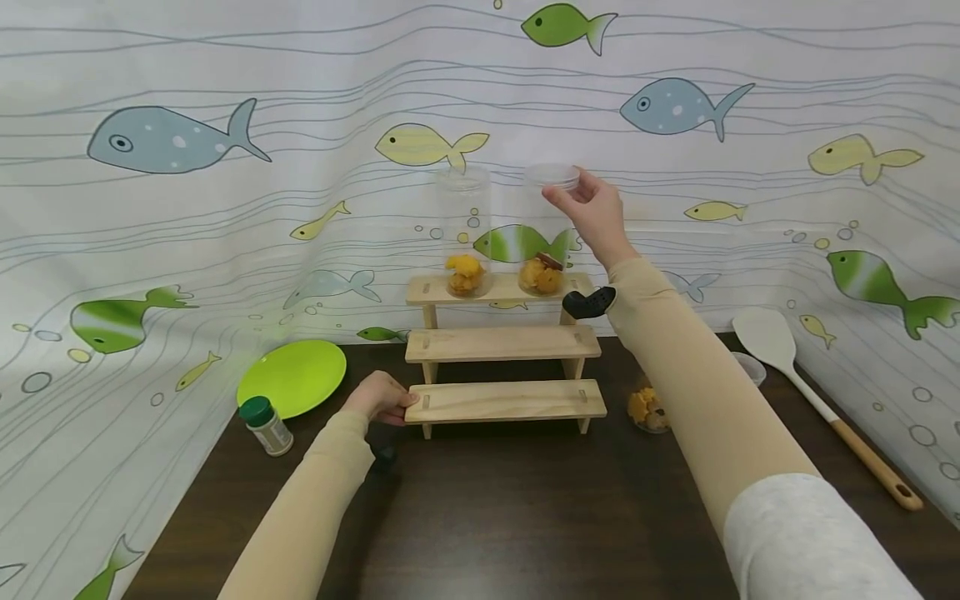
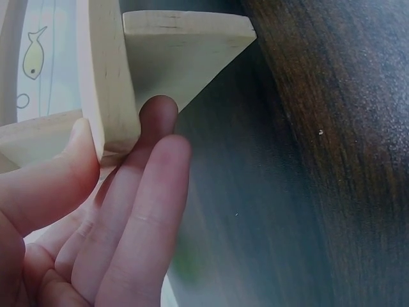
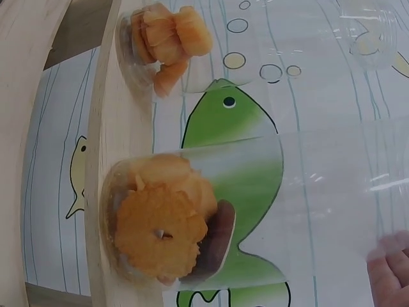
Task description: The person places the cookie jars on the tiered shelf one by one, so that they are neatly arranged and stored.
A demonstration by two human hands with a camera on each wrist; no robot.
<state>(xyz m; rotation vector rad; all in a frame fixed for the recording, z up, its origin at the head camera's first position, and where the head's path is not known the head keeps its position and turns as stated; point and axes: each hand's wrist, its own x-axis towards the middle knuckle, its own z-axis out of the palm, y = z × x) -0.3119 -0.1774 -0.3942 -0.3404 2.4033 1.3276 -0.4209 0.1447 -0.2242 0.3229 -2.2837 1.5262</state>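
A three-tier wooden shelf (image 1: 504,343) stands at the back of the dark table. My left hand (image 1: 381,398) pinches the left end of its lowest board, thumb on one face and fingers below, as the left wrist view shows. On the top board two tall clear jars stand upright, the left jar (image 1: 465,225) and the right jar (image 3: 255,204), with cookies (image 1: 542,275) at the bottom of each. My right hand (image 1: 596,212) grips the right jar near its lid (image 1: 552,176) with thumb and fingers.
At the left lie a green plate (image 1: 292,379) and a green-capped shaker (image 1: 267,425). Right of the shelf are a container of cookies (image 1: 648,410), a clear round piece (image 1: 751,367) partly behind my right arm, and a white spatula with a wooden handle (image 1: 873,454).
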